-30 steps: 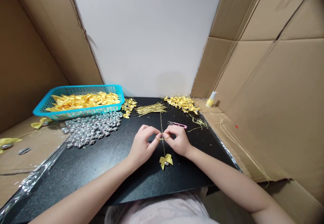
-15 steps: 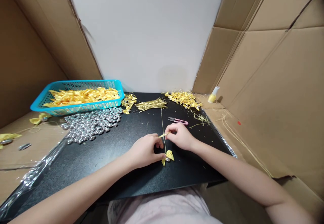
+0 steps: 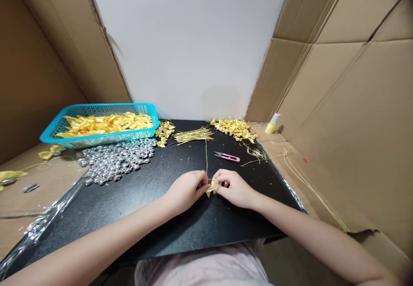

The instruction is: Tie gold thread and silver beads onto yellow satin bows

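Observation:
My left hand [image 3: 185,190] and my right hand [image 3: 234,187] meet over the black mat [image 3: 135,208], both pinching a small yellow ribbon bow [image 3: 211,188] between their fingertips. A thin gold cord [image 3: 206,154] runs from the bow away from me toward a bundle of cut gold cords [image 3: 192,135]. Most of the bow is hidden by my fingers.
A turquoise basket [image 3: 100,137] of yellow bows stands at back left, with a heap of silver bells [image 3: 116,160] in front of it. Pink thread snips [image 3: 227,156] lie beyond my right hand. Finished bows [image 3: 234,128] pile at the back, a small yellow bottle [image 3: 271,124] to their right. Cardboard walls enclose the sides.
My hands held a loop of cord above the bow a second ago. They have since dropped toward me and closed together on the bow itself.

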Tool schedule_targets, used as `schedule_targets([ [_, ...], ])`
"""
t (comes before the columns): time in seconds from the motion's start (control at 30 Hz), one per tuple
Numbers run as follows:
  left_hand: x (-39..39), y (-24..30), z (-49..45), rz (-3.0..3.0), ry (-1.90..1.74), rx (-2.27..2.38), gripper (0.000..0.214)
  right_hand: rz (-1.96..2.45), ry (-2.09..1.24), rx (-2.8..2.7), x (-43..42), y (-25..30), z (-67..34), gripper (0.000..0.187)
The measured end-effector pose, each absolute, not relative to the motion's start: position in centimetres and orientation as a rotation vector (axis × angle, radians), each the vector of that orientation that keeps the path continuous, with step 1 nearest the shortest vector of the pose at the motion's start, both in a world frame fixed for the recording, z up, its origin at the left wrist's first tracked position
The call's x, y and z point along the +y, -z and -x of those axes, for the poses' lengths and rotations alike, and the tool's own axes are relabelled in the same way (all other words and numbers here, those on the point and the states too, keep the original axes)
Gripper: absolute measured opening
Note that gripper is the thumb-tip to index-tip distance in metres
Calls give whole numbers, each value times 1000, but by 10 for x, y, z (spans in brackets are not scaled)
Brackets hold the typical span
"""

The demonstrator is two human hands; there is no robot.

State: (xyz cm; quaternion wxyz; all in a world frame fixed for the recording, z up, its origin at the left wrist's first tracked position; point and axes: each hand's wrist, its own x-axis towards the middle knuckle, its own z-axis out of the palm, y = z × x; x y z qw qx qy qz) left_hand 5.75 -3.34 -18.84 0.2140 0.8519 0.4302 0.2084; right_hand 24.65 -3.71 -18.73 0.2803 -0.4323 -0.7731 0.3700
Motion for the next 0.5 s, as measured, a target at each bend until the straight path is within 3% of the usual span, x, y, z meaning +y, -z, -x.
schedule_targets([
  [0.2,11,124,-56,-2193,-993,1047,11,880,-651,-1982,14,139,-238,21],
  [0.3,32,81,-55,-2024,-1192,1000,23,729,-403,-1941,32,95,-233,21],
  [0.5,43,33,-53,-2048,-1172,919,36,616,-143,-1811,29,45,-222,20],
])
